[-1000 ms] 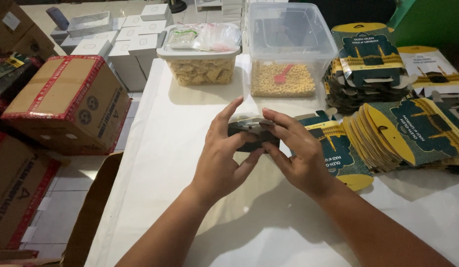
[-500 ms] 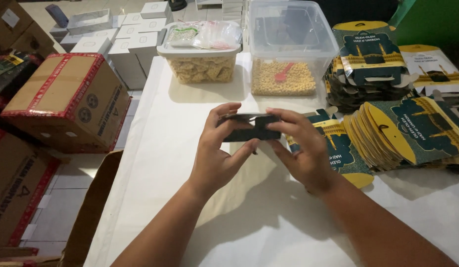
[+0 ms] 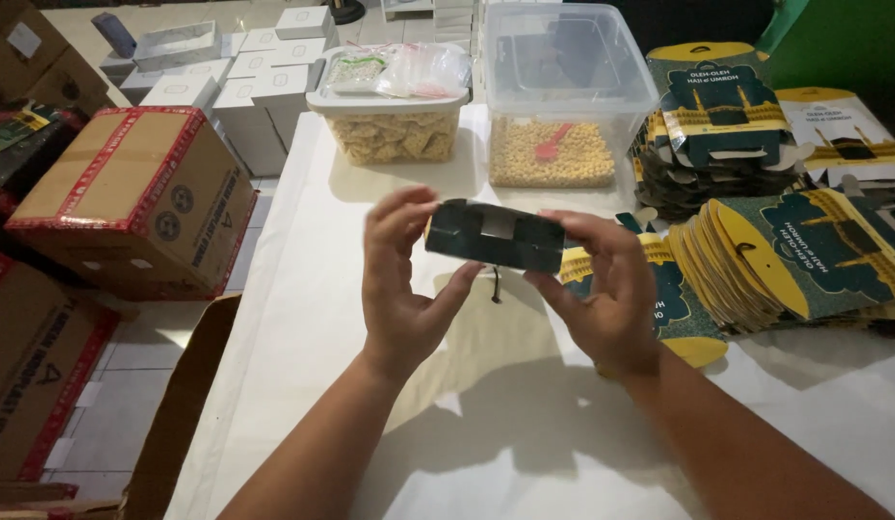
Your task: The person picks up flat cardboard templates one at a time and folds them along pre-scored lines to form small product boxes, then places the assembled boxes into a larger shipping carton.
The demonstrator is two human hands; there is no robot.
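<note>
Gripping a small dark green box [image 3: 494, 235], left hand [image 3: 401, 279] and right hand [image 3: 606, 289]

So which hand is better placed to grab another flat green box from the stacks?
Probably the right hand: the flat box stacks lie just beside it, while the left hand sits across the small dark box both hold.

A small packing workroom: stacked flat printed cartons [image 3: 785, 260], taped shipping boxes [image 3: 130, 197], tubs of snacks [image 3: 394, 120].

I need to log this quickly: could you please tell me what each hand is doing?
Left hand: closed on the dark green box.
Right hand: closed on the same box.
</note>
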